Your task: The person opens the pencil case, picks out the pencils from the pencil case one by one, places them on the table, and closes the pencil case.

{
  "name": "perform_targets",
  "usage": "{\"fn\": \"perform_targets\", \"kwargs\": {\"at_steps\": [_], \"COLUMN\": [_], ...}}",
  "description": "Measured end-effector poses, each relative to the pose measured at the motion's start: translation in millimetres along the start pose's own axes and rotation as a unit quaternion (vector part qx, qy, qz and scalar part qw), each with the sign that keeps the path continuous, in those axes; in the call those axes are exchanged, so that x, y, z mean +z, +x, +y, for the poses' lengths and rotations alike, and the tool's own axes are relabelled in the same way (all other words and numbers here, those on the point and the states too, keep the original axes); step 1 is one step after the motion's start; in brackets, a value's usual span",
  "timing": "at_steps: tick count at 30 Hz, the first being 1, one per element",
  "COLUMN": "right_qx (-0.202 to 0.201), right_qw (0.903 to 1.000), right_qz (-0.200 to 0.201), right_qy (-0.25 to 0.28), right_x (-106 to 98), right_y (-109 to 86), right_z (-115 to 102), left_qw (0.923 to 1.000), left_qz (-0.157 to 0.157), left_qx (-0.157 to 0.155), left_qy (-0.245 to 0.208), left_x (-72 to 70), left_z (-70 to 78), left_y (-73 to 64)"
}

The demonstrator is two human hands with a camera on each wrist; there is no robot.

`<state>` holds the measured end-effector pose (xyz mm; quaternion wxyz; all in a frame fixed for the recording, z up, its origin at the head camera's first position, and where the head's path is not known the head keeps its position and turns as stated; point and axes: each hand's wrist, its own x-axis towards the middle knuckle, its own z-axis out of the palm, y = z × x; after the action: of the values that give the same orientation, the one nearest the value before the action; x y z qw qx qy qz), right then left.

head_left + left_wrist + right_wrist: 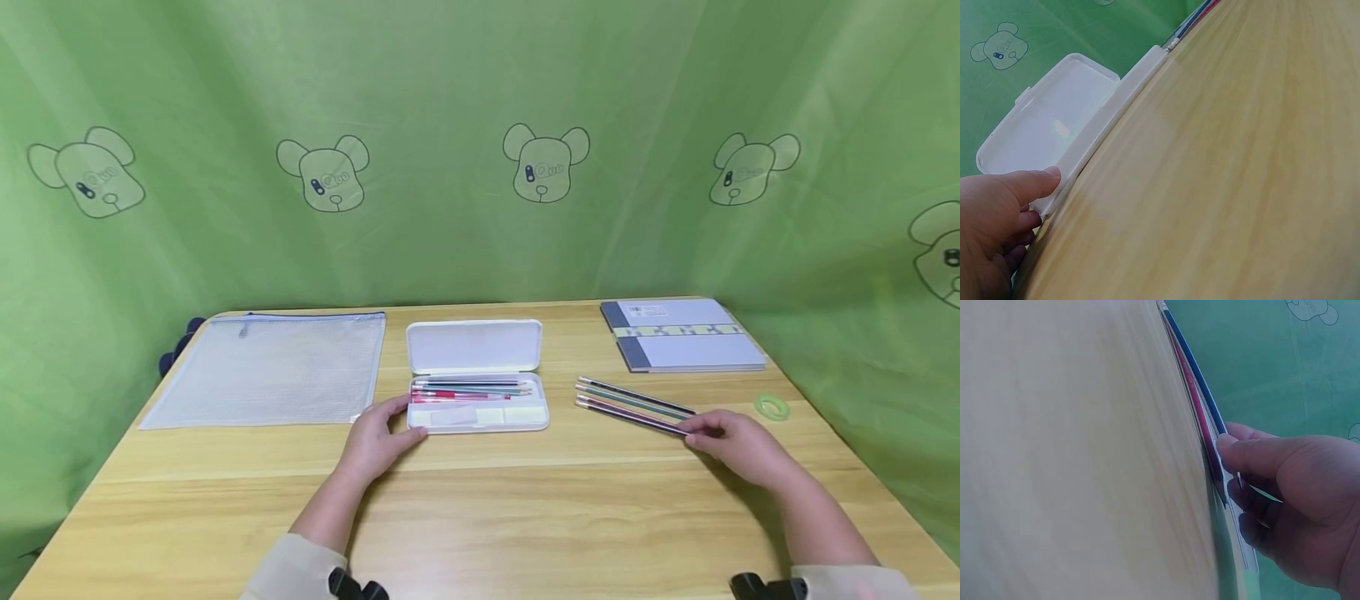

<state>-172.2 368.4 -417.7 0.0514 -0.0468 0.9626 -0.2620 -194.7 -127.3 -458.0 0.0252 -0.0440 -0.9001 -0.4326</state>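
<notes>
An open white pencil case (474,348) lies mid-table with pencils and a pink-and-red pen (457,395) inside. My left hand (378,442) grips its left end, thumb on the front wall and fingers round the corner; the left wrist view shows the thumb against the white case (1100,122). To the right, several pencils (630,397) lie slanted side by side on the table. My right hand (738,446) pinches the nearest one, a dark pencil (633,415), near its right end. In the right wrist view this blue pencil (1200,375) sits between thumb and fingers, above a pink pencil (1192,390).
A translucent zip pouch (277,371) lies flat at the left. Notebooks (675,350) with a patterned band lie at the back right. A green tape ring (771,407) is beyond my right hand. A green curtain (450,125) hangs behind the table.
</notes>
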Motion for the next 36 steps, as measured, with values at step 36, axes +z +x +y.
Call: {"fn": "perform_targets", "kwargs": {"at_steps": [36], "right_qx": [-0.026], "right_qw": [0.9987], "right_qz": [0.033], "right_qy": [0.029], "right_x": [12], "right_y": [21.1], "right_z": [-40], "left_qw": [1.0000], "left_qz": [-0.003], "left_qx": [-0.003], "left_qy": [-0.001], "left_x": [-1.0], "left_z": [1.2], "left_y": [-1.6]}}
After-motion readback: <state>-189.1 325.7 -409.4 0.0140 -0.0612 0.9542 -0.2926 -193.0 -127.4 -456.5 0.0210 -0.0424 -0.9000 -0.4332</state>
